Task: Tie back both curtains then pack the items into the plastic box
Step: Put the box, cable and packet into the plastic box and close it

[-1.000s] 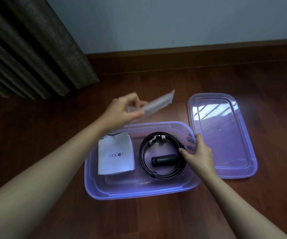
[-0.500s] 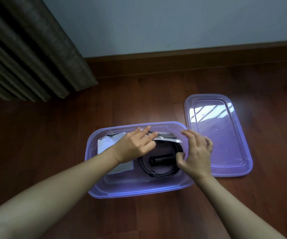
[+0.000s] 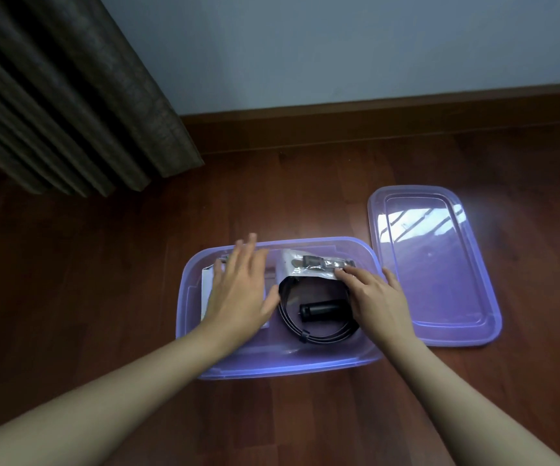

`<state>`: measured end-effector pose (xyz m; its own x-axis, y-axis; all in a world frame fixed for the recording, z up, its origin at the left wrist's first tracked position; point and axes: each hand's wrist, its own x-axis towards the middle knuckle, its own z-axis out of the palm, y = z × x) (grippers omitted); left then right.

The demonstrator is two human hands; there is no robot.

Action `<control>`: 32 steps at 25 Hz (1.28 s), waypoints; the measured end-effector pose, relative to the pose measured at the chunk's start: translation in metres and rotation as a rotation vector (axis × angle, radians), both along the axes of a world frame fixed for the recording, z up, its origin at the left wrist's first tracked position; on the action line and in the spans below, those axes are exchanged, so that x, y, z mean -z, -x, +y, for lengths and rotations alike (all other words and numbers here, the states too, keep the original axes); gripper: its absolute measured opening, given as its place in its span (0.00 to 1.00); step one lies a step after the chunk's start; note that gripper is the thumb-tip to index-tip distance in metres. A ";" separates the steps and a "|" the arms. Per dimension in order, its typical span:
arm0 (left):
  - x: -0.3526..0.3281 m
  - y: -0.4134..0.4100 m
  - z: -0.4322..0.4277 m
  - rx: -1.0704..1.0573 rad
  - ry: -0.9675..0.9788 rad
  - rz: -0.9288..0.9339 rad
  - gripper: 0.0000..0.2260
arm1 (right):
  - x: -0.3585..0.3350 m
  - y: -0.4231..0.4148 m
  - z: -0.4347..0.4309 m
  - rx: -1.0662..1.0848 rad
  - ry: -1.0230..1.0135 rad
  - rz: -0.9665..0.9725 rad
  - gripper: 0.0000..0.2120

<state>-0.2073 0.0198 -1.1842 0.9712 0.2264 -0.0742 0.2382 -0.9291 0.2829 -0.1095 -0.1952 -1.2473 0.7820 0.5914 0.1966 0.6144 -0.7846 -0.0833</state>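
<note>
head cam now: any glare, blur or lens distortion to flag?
Head view: a bright window reflection glares on the lid; the left hand has motion-blurred fingertips, while the right hand and the clear packet look sharper; the room is dim with a bluish cast; wide-angle bending curves the baseboard and splays the curtain.

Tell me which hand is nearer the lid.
Right. The right hand is in the box beside the wall that faces the lid; the left hand is over the box's far side.
</note>
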 end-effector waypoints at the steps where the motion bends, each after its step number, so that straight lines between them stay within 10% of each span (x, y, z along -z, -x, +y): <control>1: 0.000 0.012 0.000 -0.121 0.023 0.107 0.29 | 0.002 -0.001 0.000 0.000 0.000 0.011 0.26; 10: 0.017 0.027 -0.004 0.014 -0.028 0.432 0.37 | -0.010 0.000 0.000 0.019 -0.243 0.123 0.18; 14: 0.014 0.030 -0.004 0.013 -0.071 0.362 0.41 | -0.022 0.002 -0.014 0.838 -0.934 0.185 0.22; 19: 0.007 0.032 -0.005 0.031 -0.005 0.227 0.41 | -0.008 0.015 -0.057 1.788 -1.073 0.564 0.37; 25: 0.028 0.061 -0.018 0.542 -0.002 0.030 0.33 | -0.013 0.002 -0.056 1.828 -1.019 0.585 0.29; 32: 0.044 0.067 -0.017 0.712 -0.131 -0.121 0.25 | -0.034 -0.026 -0.071 1.468 -1.819 0.289 0.22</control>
